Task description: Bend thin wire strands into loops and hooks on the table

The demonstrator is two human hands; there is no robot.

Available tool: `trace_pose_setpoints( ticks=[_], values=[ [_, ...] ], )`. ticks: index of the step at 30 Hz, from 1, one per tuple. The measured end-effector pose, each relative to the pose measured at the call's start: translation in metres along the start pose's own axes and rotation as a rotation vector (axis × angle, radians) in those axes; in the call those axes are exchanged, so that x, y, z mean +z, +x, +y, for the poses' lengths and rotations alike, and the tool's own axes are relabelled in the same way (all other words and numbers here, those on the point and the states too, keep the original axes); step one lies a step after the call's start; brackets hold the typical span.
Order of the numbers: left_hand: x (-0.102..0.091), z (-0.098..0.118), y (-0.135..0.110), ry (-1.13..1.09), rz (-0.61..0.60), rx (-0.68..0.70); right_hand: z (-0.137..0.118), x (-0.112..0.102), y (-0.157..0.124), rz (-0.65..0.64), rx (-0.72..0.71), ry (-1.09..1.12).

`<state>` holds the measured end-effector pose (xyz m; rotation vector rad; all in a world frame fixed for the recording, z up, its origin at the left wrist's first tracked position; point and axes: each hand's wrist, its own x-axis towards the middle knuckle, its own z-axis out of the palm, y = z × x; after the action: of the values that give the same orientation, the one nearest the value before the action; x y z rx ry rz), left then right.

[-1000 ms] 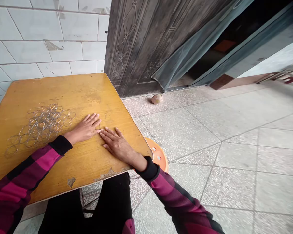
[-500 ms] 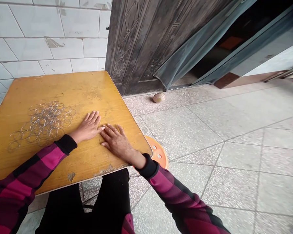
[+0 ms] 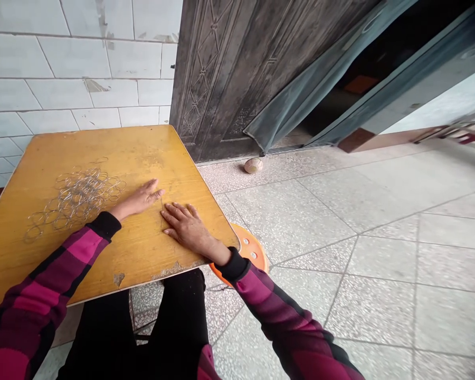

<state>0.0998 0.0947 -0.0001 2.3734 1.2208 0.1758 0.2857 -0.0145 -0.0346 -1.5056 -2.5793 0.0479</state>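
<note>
Now the left hand (image 3: 140, 199) has tilted away from the right hand (image 3: 188, 227), its grip apart, which seems to leave the right grip, flat and unclenched, alone beside the thin wire (image 3: 161, 221) toward the surface's (image 3: 138, 264) near right corner, the wire-loop pile (image 3: 83, 192) lying nearer the left edge.

- On table (image 3: 142, 258), left: wire loops (image 3: 85, 192)
- Right of these: left hand (image 3: 140, 200), then right hand (image 3: 187, 228)
- Partly under near right corner: stool (image 3: 252, 247)
- Far: ball (image 3: 253, 165) before door (image 3: 225, 79)
</note>
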Motion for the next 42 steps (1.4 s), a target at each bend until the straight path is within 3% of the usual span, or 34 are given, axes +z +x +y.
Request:
trace_pose_setpoints(
  ticks=[6, 15, 21, 24, 27, 36, 39, 42],
  values=[
    [-0.028, -0.014, -0.025, -0.124, 0.187, 0.005, 0.004, -0.004, 0.001, 0.038, 0.014, 0.057],
    [-0.022, -0.033, -0.086, -0.069, 0.223, 0.064, -0.002, -0.013, 0.002, 0.020, -0.037, -0.005],
    [-0.041, -0.071, -0.118, -0.186, 0.508, -0.059, -0.013, -0.008, 0.006, -0.010, -0.104, -0.024],
    [-0.047, -0.090, -0.123, -0.293, 0.660, -0.174, -0.009, -0.004, 0.014, -0.009, -0.086, -0.024],
    [-0.045, -0.100, -0.122, -0.315, 0.714, -0.210, 0.003, 0.000, 0.025, 0.007, -0.115, -0.002],
    [-0.029, -0.107, -0.119, -0.056, 0.709, -0.074, 0.040, -0.001, 0.048, 0.048, -0.170, 0.030],
    [-0.023, -0.107, -0.117, 0.026, 0.712, -0.067, 0.036, -0.009, 0.050, 0.102, -0.182, 0.050],
    [-0.017, -0.100, -0.117, 0.142, 0.678, -0.040, 0.016, -0.017, 0.059, 0.154, -0.207, 0.104]
  ],
)
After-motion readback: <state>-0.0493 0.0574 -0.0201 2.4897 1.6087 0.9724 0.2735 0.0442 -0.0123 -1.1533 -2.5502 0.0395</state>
